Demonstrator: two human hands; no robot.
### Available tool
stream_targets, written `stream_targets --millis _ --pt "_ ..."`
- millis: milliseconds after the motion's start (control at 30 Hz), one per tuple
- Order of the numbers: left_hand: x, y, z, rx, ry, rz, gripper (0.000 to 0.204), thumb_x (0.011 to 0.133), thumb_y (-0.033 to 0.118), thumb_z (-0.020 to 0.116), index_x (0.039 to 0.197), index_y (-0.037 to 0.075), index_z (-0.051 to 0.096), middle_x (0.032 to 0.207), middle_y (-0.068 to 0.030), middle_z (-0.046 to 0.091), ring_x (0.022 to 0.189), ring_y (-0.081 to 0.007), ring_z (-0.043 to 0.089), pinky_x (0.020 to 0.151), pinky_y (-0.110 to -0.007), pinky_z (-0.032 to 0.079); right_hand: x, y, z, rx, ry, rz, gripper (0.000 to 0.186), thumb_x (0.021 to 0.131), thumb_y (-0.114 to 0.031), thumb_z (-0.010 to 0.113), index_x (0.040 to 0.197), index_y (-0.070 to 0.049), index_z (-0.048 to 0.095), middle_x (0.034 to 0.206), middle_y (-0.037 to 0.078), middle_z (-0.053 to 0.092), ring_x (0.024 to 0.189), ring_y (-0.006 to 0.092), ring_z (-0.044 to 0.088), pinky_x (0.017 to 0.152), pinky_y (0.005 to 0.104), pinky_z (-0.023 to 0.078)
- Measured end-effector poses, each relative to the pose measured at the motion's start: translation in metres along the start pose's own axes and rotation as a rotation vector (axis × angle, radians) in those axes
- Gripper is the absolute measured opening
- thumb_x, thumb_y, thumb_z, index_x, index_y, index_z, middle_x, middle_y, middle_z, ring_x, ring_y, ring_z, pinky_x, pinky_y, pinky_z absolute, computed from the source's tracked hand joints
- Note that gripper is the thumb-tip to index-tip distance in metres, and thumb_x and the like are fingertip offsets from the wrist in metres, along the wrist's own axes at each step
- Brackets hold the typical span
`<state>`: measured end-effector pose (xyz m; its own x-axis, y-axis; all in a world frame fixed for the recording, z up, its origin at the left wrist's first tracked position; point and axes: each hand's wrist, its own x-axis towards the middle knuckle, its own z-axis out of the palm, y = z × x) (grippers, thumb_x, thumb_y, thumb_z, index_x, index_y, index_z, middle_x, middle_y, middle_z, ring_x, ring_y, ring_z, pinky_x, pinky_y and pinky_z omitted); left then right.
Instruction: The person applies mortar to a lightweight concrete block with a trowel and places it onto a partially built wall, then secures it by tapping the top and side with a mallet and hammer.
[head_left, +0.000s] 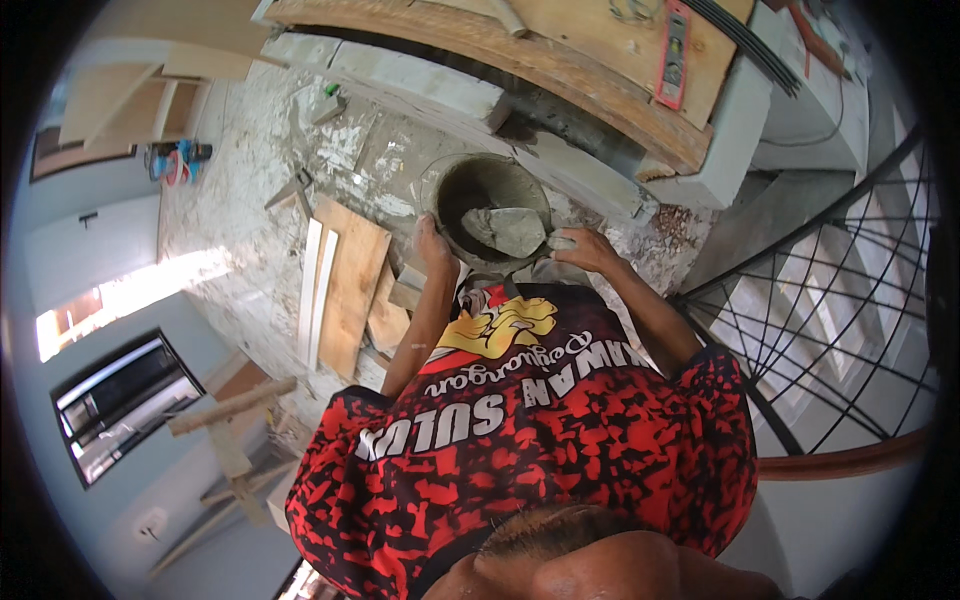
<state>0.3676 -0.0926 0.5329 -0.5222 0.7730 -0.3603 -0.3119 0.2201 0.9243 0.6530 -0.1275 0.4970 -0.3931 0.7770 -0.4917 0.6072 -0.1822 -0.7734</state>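
Observation:
A dark, cement-smeared bucket (462, 178) stands right in front of me, its mouth tilted up toward my view. Inside lies a flat grey, mortar-coated piece (512, 232) that looks like a trowel blade; its handle cannot be made out. My left hand (436, 246) is closed at the bucket's near left rim, fingers partly hidden. On the opposite side my right hand (588, 250) has its fingers curled on the near right rim. A thin wire handle appears to run around the bucket's outside.
White blocks (420, 85) line the space beyond the bucket, under a wooden board (590, 75) bearing a red spirit level (673, 60). Plywood pieces (345, 285) lie on the left floor beside a hand saw (290, 192). A black metal railing (820, 300) rises at right.

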Motion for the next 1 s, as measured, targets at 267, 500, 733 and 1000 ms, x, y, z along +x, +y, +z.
stream_targets --millis 267,500,733,1000 --pt "0.006 -0.005 0.005 -0.231 -0.01 -0.18 0.02 0.094 0.021 0.045 0.092 0.004 0.055 0.089 -0.007 0.056 0.08 -0.0171 0.055 0.074 -0.031 0.048 -0.012 0.023 0.022 0.05 0.164 0.05 0.07 0.068 -0.041 0.072 0.12 0.004 0.054 0.116 0.024 0.058 0.11 0.0336 0.056 0.096 0.037 0.041" --pt "0.041 -0.005 -0.004 -0.087 -0.122 -0.215 0.025 0.096 0.024 0.043 0.102 0.001 0.054 0.095 -0.0086 0.057 0.086 -0.0178 0.055 0.081 -0.033 0.046 -0.012 0.001 0.076 0.354 0.413 0.098 0.07 0.07 -0.041 0.072 0.121 0.004 0.053 0.119 0.025 0.056 0.114 0.0339 0.054 0.096 0.0368 0.04" --pt "0.079 0.021 -0.02 -0.099 -0.248 -0.346 0.023 0.096 0.023 0.043 0.097 0.003 0.054 0.094 -0.0077 0.057 0.084 -0.0182 0.055 0.078 -0.032 0.047 0.018 -0.004 0.139 0.261 0.832 0.235 0.05 0.075 -0.026 0.068 0.113 0.004 0.057 0.104 0.016 0.064 0.094 0.0214 0.059 0.085 0.0318 0.044" --pt "0.141 0.044 -0.081 0.074 -0.352 -0.224 0.018 0.094 0.019 0.042 0.087 0.006 0.053 0.086 -0.0033 0.052 0.081 -0.0135 0.048 0.075 -0.031 0.043 0.088 -0.044 0.155 0.356 1.02 0.504 0.067 0.071 -0.037 0.066 0.128 -0.007 0.05 0.116 0.021 0.059 0.108 0.0352 0.055 0.093 0.0386 0.042"
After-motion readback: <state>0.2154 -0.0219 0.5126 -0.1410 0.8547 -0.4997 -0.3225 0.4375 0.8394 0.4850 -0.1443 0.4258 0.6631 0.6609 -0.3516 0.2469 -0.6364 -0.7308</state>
